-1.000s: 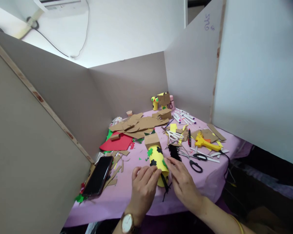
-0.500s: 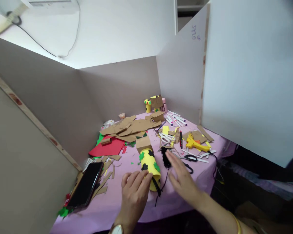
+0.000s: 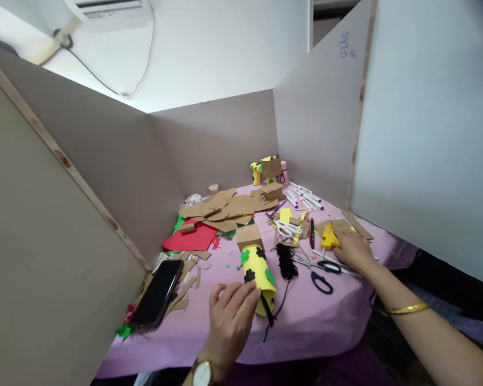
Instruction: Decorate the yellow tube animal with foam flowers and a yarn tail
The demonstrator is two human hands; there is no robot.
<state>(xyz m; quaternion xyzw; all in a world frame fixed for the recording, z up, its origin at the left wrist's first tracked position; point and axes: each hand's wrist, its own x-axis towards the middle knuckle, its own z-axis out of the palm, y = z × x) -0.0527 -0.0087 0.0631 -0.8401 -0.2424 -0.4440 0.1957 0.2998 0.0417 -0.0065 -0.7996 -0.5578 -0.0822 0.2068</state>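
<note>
**Yellow tube under one hand, glue gun under the other**

The yellow paper tube (image 3: pixel 259 271) lies on its side near the front middle of the worktop (image 3: pixel 317 321). It is a smooth roll dotted with green and black flower cut-outs and capped at the far end by a brown cardboard block. The left hand (image 3: pixel 229 317) rests its fingers (image 3: pixel 241 294) curved against the near end. The thumb is out of sight, so I cannot tell whether it clasps the tube or only steadies it.

Off to the right, the right hand (image 3: pixel 352 249) is closed over a yellow glue gun (image 3: pixel 329 237). Only the gun's front sticks out, and the handle is covered.

A tangle of black yarn (image 3: pixel 285 261) lies just beside the tube, one strand trailing past its mouth. Black-handled scissors (image 3: pixel 321 279) lie between yarn and glue gun.

A dark phone (image 3: pixel 158 294) sits at the left edge, partly over cardboard scraps (image 3: pixel 229 206). A red paper sheet (image 3: pixel 191 237) is half buried under them.

Bare lilac cloth shows only along the front. Plain partition boards (image 3: pixel 209 139) close in three sides.
</note>
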